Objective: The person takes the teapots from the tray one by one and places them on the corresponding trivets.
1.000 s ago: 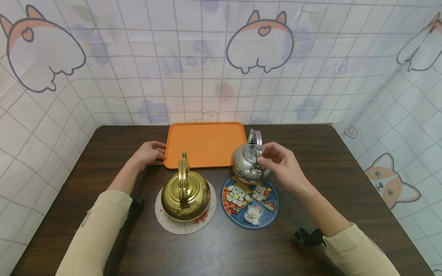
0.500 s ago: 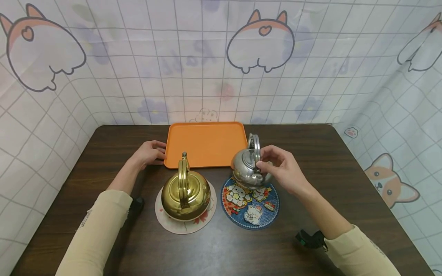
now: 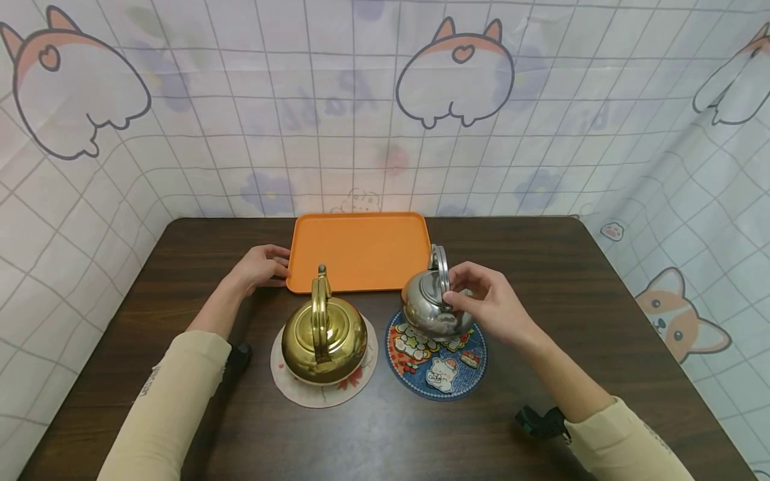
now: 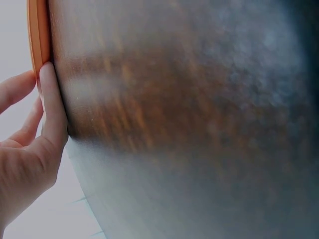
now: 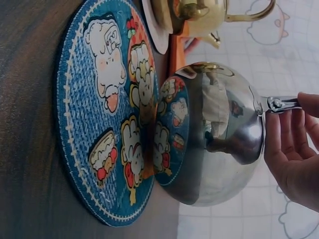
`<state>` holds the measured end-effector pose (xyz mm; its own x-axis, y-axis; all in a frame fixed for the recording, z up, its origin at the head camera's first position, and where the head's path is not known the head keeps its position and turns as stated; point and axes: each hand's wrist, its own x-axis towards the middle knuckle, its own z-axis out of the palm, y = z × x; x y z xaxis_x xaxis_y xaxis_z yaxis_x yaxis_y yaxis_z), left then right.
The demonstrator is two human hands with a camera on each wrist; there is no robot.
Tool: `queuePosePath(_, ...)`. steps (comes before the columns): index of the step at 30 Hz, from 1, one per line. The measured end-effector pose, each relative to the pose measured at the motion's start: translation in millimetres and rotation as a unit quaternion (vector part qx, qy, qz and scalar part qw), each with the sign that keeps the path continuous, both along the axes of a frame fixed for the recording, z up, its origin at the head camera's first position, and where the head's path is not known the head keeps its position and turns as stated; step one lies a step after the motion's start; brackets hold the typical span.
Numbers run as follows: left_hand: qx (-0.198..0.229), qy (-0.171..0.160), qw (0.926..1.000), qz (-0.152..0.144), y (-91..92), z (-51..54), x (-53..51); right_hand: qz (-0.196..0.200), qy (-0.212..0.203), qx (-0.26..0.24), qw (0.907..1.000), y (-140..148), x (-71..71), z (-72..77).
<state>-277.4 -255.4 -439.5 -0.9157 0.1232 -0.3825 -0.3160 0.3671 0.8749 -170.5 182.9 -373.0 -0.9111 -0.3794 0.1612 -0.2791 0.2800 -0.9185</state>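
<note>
A silver kettle [image 3: 430, 307] is over the back part of a round blue placemat [image 3: 442, 374] with cartoon animals. My right hand [image 3: 490, 300] pinches its upright handle [image 5: 284, 103] between thumb and fingers. In the right wrist view the kettle's side mirrors the placemat; whether its base touches the mat I cannot tell. An orange tray [image 3: 361, 250] lies at the back of the table. With fairly straight fingers, my left hand [image 3: 259, 267] touches the tray's left edge. The left wrist view has the thumb and fingertips at the rim [image 4: 40, 30].
Left of the blue placemat, a gold kettle [image 3: 323, 341] stands on a round pink-and-white placemat [image 3: 283, 377]. All this is on a dark wooden table [image 3: 541, 267]. A white gridded cloth [image 3: 361, 153] with cartoon dogs hangs behind and at the sides.
My right hand has brought the silver kettle toward me and lower, so it covers more of the blue placemat. The left hand, tray and gold kettle stay in place.
</note>
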Motion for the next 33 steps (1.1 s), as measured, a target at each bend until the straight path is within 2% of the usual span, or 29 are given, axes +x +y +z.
queuePosePath(6, 0.001, 0.001, 1.0000, -0.002, -0.4, -0.6, 0.6, 0.014, 0.000, -0.001, 0.9999, 1.2, 1.6, -4.1)
queuePosePath(16, 0.000, 0.004, 1.0000, -0.004, -0.1, -1.3, 2.1, -0.003, -0.015, 0.019, 0.9997, 2.3, 4.2, -8.2)
queuePosePath(22, -0.007, 0.004, 1.0000, -0.002, 0.9, 0.8, 2.5, 0.018, -0.044, 0.029, 0.9985, 1.7, 5.9, -7.4)
queuePosePath(33, -0.011, 0.005, 0.9999, -0.001, 0.8, 0.6, 2.2, 0.059, -0.052, 0.044, 0.9960, 5.2, 6.6, -10.5)
